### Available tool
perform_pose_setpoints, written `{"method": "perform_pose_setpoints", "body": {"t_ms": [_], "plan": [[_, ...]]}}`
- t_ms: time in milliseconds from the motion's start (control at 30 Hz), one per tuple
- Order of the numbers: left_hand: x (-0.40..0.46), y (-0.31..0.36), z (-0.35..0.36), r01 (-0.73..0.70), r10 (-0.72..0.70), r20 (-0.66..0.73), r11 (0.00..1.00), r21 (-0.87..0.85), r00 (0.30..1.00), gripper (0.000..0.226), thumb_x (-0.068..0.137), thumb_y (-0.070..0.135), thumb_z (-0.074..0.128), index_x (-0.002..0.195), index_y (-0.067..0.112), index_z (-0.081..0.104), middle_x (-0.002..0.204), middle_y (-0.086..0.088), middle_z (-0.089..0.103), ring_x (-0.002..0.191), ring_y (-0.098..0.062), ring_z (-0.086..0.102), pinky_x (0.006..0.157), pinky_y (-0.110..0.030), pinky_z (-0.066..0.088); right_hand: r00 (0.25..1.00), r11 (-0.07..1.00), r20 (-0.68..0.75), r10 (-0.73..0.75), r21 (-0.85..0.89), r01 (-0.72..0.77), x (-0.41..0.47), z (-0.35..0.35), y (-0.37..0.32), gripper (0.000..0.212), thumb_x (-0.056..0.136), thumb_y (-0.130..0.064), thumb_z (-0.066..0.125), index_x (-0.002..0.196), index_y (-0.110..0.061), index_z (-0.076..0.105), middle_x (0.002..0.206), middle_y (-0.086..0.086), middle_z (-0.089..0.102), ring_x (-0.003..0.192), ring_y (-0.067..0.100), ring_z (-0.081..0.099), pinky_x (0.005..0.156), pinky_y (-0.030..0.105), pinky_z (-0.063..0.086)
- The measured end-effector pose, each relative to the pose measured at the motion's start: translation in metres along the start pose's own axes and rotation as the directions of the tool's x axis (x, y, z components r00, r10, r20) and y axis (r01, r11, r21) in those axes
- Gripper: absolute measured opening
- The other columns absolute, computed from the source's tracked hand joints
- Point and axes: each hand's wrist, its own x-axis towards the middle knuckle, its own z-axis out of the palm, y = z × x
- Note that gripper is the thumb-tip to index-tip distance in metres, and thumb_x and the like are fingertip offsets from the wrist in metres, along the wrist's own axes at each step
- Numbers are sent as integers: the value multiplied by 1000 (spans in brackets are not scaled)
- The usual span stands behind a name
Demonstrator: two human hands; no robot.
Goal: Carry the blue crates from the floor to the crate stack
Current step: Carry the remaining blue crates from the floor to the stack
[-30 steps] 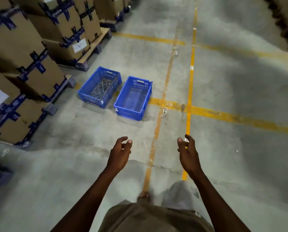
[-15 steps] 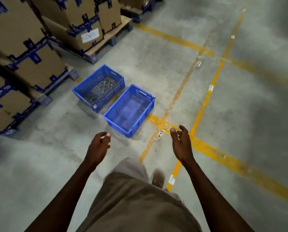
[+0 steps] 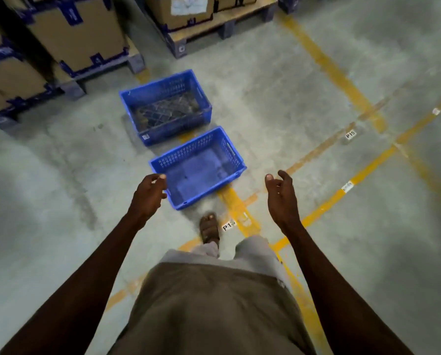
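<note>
Two blue plastic crates stand on the concrete floor, both with nothing in them. The near crate [image 3: 201,162] lies just ahead of my feet. The far crate [image 3: 163,98] sits behind it, with a lattice bottom. My left hand [image 3: 147,196] hovers at the near crate's left front corner, fingers curled and apart, holding nothing. Off the crate's right side is my right hand [image 3: 282,198], palm turned inward, fingers spread, also holding nothing. No crate stack is in view.
Pallets of taped cardboard boxes [image 3: 78,34] line the top left and the top middle [image 3: 188,11]. Yellow floor lines [image 3: 342,80] cross on the right, with small labels [image 3: 350,134]. My sandalled foot [image 3: 209,226] is planted just before the near crate.
I have walked up to the crates, so both look larger and lie straight ahead. Both hands have reached forward to either side of the near crate.
</note>
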Motion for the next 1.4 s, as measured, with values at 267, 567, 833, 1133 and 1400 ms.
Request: {"method": "perform_pose_setpoints", "body": {"t_ms": [267,567,833,1133,1400], "plan": [[69,21,32,143,-154,-105,985,-100,983,22,101,43,51,113,25,57,97,-1,68,81,-22,63,69,-34,44,974,986,221,50,-165,-13,131,14,-23,58,99,-55,48,144,-19,42,127,8,60,115,23,58,92,31,41],[219,-85,75,424,-450,-114,884,-198,886,30,99,51,49,106,22,56,98,-9,66,84,-27,59,70,-34,43,907,932,403,125,-360,32,333,132,70,56,100,-52,49,140,-13,48,123,10,66,112,28,62,97,38,45],[416,-318,104,539,-456,-372,827,158,808,107,72,96,17,93,2,64,97,-25,68,91,-42,63,85,-52,51,929,903,332,162,-429,-4,526,294,233,59,102,-49,47,142,-5,47,137,19,59,125,34,55,102,36,39],[516,-372,98,432,-566,-178,765,-478,805,74,90,80,27,84,12,55,57,-5,61,42,-19,57,44,-23,49,933,947,297,203,-302,-110,596,373,287,65,91,-76,33,76,-17,56,68,12,63,50,26,60,50,37,51],[447,-316,76,380,-564,-227,752,-538,794,76,85,85,31,80,12,55,54,-1,48,39,-16,43,39,-21,41,897,946,363,250,-291,-146,547,326,207,64,97,-69,35,67,-15,50,49,4,45,36,17,41,39,22,36]]}}
